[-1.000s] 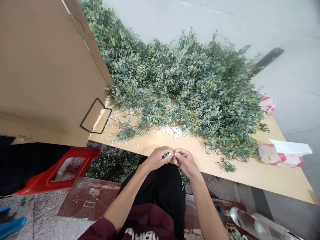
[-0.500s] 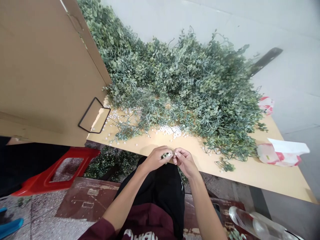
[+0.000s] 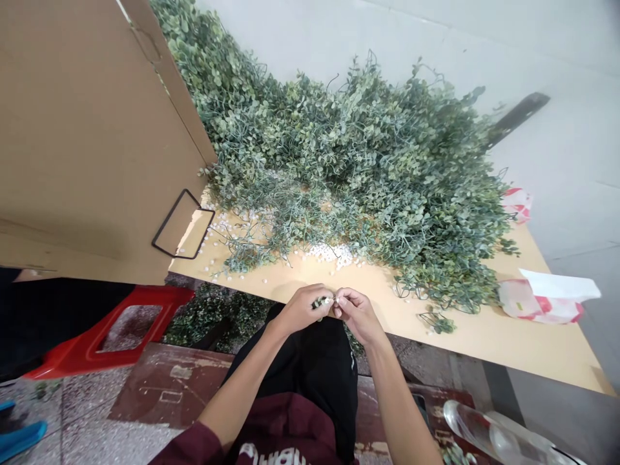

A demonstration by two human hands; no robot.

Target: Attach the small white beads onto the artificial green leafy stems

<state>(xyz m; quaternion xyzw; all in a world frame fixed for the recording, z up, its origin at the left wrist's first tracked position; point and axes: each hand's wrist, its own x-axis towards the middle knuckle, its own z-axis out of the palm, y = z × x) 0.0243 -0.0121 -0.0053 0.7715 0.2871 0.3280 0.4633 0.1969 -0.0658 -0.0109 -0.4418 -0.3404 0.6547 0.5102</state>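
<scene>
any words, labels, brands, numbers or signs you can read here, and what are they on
Nothing reads for certain.
White lettering on the maroon shirt: cut off by the picture's edge.
Small white mark on the black trousers: too small.
Yellowish patch on the nearer red-and-white tissue pack: too small and blurred.

Left hand (image 3: 306, 309) pinching small green sprig (image 3: 322, 301), right hand's (image 3: 357, 314) fingertips close against it, both at table's (image 3: 523, 342) near edge. White beads (image 3: 334, 254) scattered beyond. Heaped greenery (image 3: 358, 148) along far edge. Tissue packet (image 3: 545, 300) near right end; cardboard box (image 3: 92, 142) at left end.
</scene>
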